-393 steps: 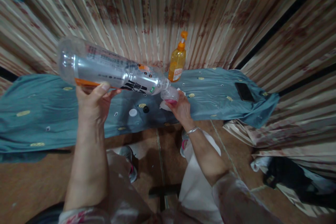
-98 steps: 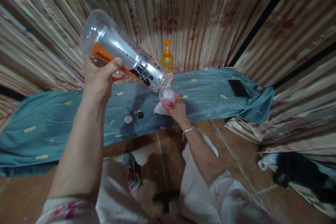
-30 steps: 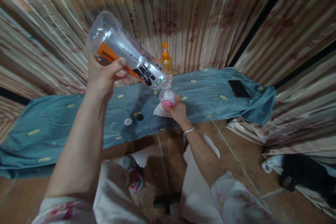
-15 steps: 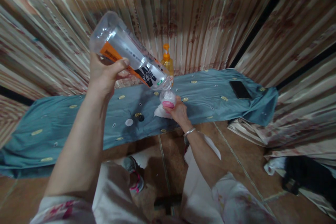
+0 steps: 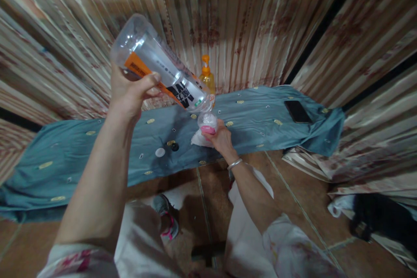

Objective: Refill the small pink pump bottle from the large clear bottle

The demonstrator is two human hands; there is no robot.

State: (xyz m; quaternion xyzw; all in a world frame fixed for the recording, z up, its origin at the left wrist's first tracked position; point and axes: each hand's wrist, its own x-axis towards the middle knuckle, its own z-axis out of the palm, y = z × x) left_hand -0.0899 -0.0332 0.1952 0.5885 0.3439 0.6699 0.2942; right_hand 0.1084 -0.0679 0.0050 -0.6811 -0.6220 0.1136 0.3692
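My left hand (image 5: 130,91) grips a large clear plastic bottle (image 5: 159,67) with an orange and black label, tilted neck down to the right. The bottle's mouth sits right over a small clear bottle with a pink band (image 5: 207,122). My right hand (image 5: 221,139) is closed round that small bottle, holding it upright on a white tissue (image 5: 197,140) on the blue cloth (image 5: 81,147). A white cap (image 5: 160,152) and a black cap (image 5: 175,147) lie on the cloth to the left of the small bottle.
An orange pump bottle (image 5: 207,77) stands at the back against the striped curtain. A black phone (image 5: 297,111) lies on the cloth at the right. A dark bundle (image 5: 374,221) lies on the brown tiled floor at the lower right. My shoes show below the cloth edge.
The big bottle has been tipped up steeper since the earliest frame. Over the last second both hands and both bottles hold nearly still.
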